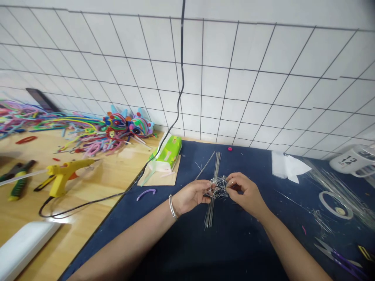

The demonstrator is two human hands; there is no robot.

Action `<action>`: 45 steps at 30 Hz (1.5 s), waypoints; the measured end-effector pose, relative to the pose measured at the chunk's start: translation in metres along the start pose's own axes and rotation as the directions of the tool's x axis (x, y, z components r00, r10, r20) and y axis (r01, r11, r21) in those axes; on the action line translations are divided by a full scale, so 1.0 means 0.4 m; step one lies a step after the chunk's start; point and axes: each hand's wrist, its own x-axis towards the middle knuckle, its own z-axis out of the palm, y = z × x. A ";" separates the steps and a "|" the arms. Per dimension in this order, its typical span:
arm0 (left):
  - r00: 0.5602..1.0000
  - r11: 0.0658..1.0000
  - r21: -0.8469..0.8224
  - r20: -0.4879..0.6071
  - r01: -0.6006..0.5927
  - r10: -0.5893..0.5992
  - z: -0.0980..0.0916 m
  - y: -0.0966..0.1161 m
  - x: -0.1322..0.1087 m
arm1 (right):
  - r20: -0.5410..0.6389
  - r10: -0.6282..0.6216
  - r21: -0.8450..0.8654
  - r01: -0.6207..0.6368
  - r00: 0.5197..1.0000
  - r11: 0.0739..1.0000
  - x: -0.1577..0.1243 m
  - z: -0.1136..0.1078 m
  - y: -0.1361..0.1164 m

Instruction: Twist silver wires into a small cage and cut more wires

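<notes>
A small openwork frame of bent silvery wire [219, 186] is held between my two hands, above the dark blue cloth. My left hand [190, 195], with a silver bangle at its wrist, grips the frame's left side, fingers curled in. On the right side, my right hand [243, 191] pinches it between thumb and fingers; the exact contact is partly hidden. Beneath the frame a bundle of straight thin wires [209, 216] lies on the cloth, pointing away from me. A few more wires [205, 166] slant beside its far end.
On the wooden table [108, 175] to the left are a yellow glue gun [63, 173], green-handled pliers [20, 181] and colourful pipe cleaners [82, 128]. A green tissue pack [168, 152] stands behind. At right lie purple-handled scissors [342, 259], loose wires [342, 191] and a white mug [348, 162]. A black cable [182, 70] hangs down.
</notes>
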 end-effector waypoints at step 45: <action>0.998 0.996 0.061 -0.006 -0.068 0.069 -0.030 0.027 0.003 | 0.127 0.222 0.153 -0.241 0.967 0.958 0.006 -0.013 0.071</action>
